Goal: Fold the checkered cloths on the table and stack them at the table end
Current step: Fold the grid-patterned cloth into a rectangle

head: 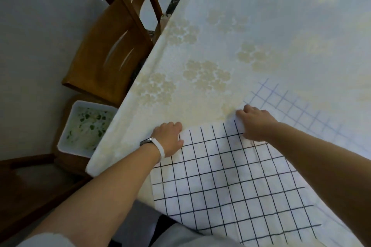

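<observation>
The flower-patterned bench [200, 46] carried a black-checked cloth [220, 176] at its near edge, partly over a blue-checked cloth [301, 110]. Wooden chairs [108, 50] and a white tub [86, 126] stood along the bench's left side. The left hand [168, 138] and right hand [255, 124] had fingers curled on the black-checked cloth's far edge, seemingly pinching it.

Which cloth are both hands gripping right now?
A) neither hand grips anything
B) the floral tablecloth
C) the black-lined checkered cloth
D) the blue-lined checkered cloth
C: the left hand and right hand both grip the far edge of the black-lined checkered cloth; the blue-lined checkered cloth lies beyond the right hand.
</observation>
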Tool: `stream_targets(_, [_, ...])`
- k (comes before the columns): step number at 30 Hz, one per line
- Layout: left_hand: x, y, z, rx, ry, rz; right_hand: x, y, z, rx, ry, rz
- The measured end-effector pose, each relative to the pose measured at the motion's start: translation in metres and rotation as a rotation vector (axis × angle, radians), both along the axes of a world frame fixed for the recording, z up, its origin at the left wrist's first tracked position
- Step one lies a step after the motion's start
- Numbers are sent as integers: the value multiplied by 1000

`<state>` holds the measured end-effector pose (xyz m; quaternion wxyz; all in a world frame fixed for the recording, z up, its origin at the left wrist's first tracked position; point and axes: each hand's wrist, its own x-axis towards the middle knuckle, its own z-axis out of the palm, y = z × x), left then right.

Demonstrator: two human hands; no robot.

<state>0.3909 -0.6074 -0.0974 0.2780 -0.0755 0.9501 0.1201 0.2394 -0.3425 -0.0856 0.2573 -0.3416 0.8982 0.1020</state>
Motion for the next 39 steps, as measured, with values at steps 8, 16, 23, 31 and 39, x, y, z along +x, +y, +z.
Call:
stream_targets(8, [0, 6, 9, 108, 39, -81, -3, 4, -4, -20, 5, -34])
stream_targets(16, [11, 10, 28, 172, 9, -7, 6, 14, -2, -82, -132, -248])
stream_targets(23, [25, 5, 36, 169, 77, 50, 16, 31, 8, -62, -98, -289])
stream_targets(31, [3, 8, 60, 86, 253, 40, 5, 59, 40, -65, 101, -228])
stream_targets(39, [-53, 21, 103, -18, 401, -19, -14, 90, 76, -169, 249, -282])
